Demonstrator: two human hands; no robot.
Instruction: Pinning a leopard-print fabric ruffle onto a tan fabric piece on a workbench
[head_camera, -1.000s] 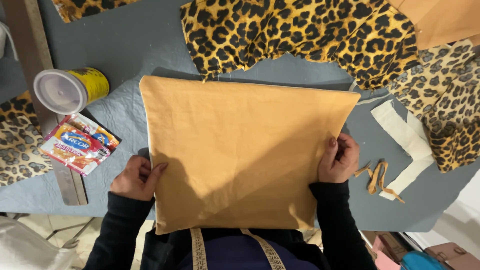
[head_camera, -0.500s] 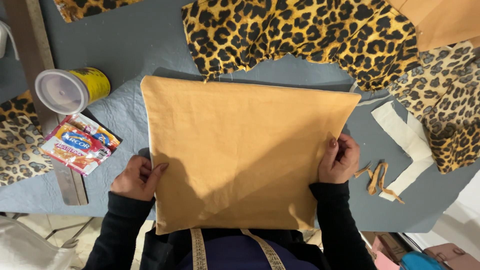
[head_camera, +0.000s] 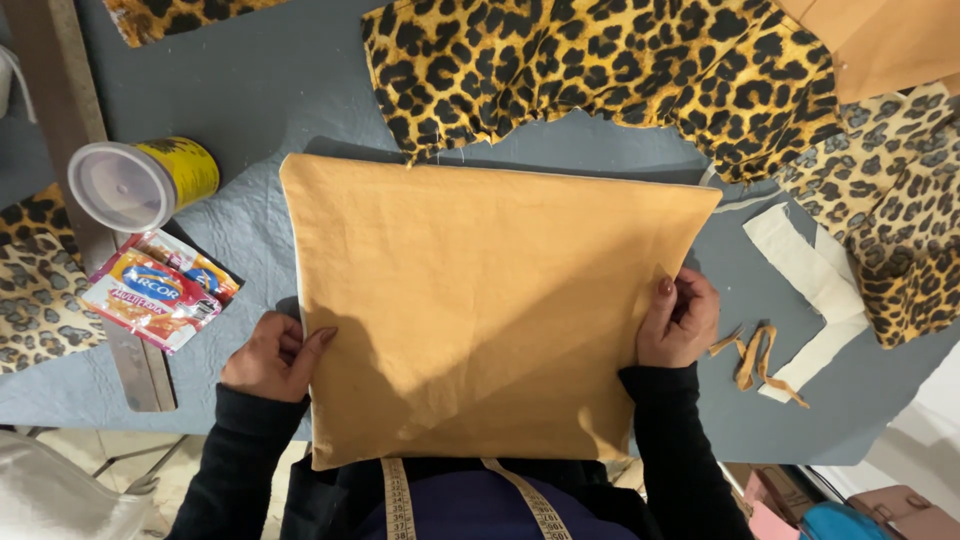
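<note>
Head view: tan fabric square (head_camera: 480, 300) lies flat on the grey table (head_camera: 280, 90), slightly skewed, top edge running left to right and dipping rightward. Plain, smooth, unprinted. Left hand (head_camera: 272, 355) pinches its left edge; right hand (head_camera: 680, 320) pinches its right edge. Leopard-print cloth (head_camera: 600, 70) beyond; yellow can (head_camera: 145, 180) to its left.

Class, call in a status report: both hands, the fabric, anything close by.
Left hand and right hand grip opposite edges of the tan fabric square. Square flat on grey table. Leopard-print cloth just beyond its far edge.
</note>
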